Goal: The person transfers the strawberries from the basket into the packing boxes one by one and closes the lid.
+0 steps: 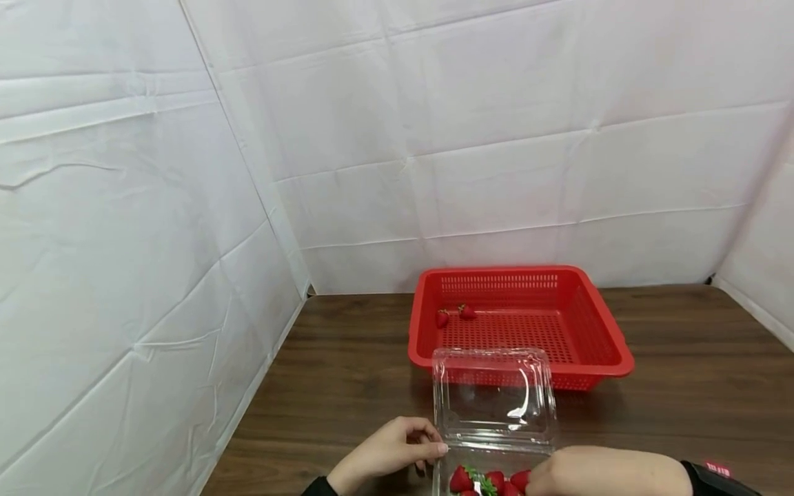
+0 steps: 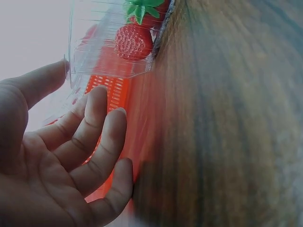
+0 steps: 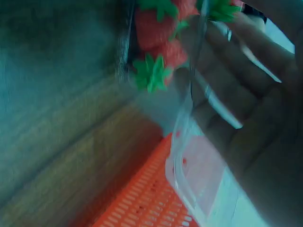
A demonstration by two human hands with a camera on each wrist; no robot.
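Clear clamshell box (image 1: 493,406) sat on wooden table (image 1: 347,358), lid raised, just in front of red basket (image 1: 595,324). Strawberries (image 1: 490,480) lay inside box. Left hand (image 1: 387,451) rested at box's left edge, fingers relaxed, fingertips touching plastic. Right hand (image 1: 589,472) lay over box's right side among berries; grip could not be told. Two strawberries (image 1: 454,315) lay in basket's far left corner.

- From the head we are looking forward and down across the table (image 1: 347,358).
- Both wrist cameras are sitting close, sharing the clamshell (image 2: 102,52) and basket (image 3: 142,203).
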